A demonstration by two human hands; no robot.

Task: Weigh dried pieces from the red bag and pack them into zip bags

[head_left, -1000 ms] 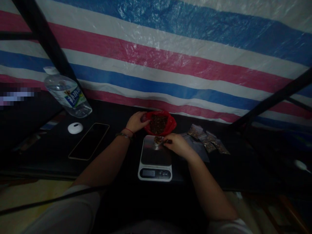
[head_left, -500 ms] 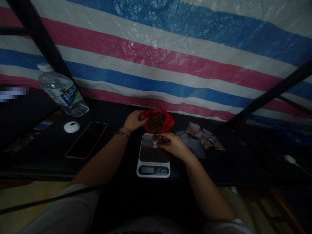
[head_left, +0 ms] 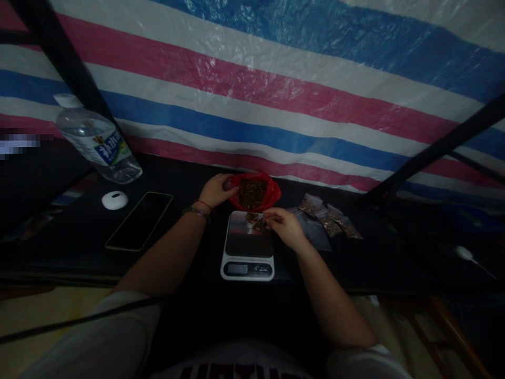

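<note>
A red plastic bag (head_left: 273, 193), its mouth spread, holds brown dried bits (head_left: 251, 193). My left hand (head_left: 216, 190) is closed on the bag's left rim. Just in front lies a white kitchen scale (head_left: 248, 242) with a metal plate and a small lit display. On its plate stands a small round container (head_left: 251, 219) with brown bits in it, and beside it is a dark brown clump (head_left: 260, 225). My right hand (head_left: 284, 225) is at the plate's right edge, its fingertips drawn together by that clump. What they pinch is too dim to make out.
Several small zip bags (head_left: 329, 223) of brown bits lie right of the scale, beside flat clear bags (head_left: 315, 237). To the left are a phone (head_left: 140, 221), a white oval case (head_left: 114, 200) and a clear bottle (head_left: 98, 145). A striped sheet (head_left: 252, 100) hangs behind.
My right hand has drawn slightly up and away from the clump on the scale, its fingers less over it. My left hand stays on the red bag. The view has tilted slightly.
</note>
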